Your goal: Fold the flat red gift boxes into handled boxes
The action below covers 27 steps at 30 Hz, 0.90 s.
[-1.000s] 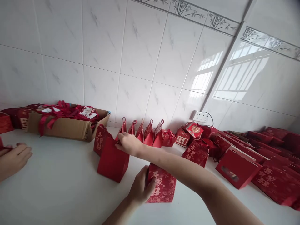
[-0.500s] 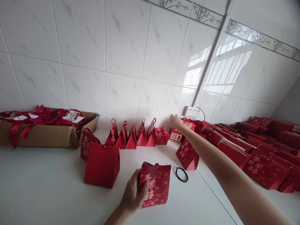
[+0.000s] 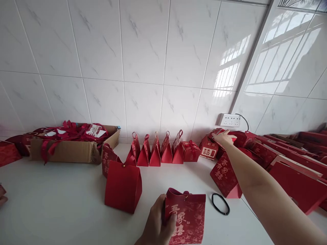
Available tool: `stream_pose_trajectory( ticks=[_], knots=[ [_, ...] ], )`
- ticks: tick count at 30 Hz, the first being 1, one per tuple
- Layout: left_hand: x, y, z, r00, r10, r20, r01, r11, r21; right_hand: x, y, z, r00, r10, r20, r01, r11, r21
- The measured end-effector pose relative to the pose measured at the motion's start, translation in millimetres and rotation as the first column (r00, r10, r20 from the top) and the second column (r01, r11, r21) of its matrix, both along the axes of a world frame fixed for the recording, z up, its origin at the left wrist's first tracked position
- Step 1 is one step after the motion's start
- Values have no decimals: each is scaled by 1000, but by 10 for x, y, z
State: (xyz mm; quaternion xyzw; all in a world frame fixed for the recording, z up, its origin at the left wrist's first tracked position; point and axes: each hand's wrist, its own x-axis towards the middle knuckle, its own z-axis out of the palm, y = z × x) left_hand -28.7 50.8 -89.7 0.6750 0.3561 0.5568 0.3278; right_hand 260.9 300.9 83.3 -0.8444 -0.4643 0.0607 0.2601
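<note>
My left hand [image 3: 157,224] grips the left edge of a flat red paper bag [image 3: 187,217] with gold characters, lying on the white counter [image 3: 63,204] near the bottom middle. My right hand [image 3: 223,137] reaches far right and rests fingers-down on a small red box [image 3: 214,133] atop the pile by the wall; whether it grips the box is unclear. A standing red gift bag [image 3: 124,186] is left of the flat bag. A row of several small pointed red bags [image 3: 157,153] lines the wall.
A black hair band [image 3: 220,203] lies right of the flat bag. A cardboard box [image 3: 71,148] of red ribbons sits at back left. Red boxes and folded bags [image 3: 293,160] crowd the right side. A wall socket [image 3: 230,120] is above them. Another person's fingers [image 3: 2,199] show at the left edge.
My right hand left the standing red bag, swung right to the pile by the socket and settled lower on a small red box. The left hand kept hold of the flat bag.
</note>
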Motion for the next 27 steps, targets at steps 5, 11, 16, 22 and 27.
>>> stream_pose_trajectory(
  ticks=[5, 11, 16, 22, 27],
  knots=[
    [1, 12, -6, 1000, -16, -6, 16, 999, 30, 61, -99, 82, 980, -118, -160, 120, 993, -2],
    [6, -16, 44, 1000, 6, -16, -6, 1000, 6, 23, -364, 341, 993, 13, -119, 14, 975, 221],
    [0, -6, 73, 1000, 20, -5, -20, 1000, 21, -200, -688, 393, 977, 210, 36, -211, 935, 284],
    [5, 2, 82, 1000, 4, -5, -4, 1000, 7, -485, -888, 284, 920, 326, 220, -378, 886, 270],
    [0, -20, 155, 999, 27, -21, -27, 1000, -7, -892, -681, 23, 936, 268, 230, -318, 922, 222]
  ],
)
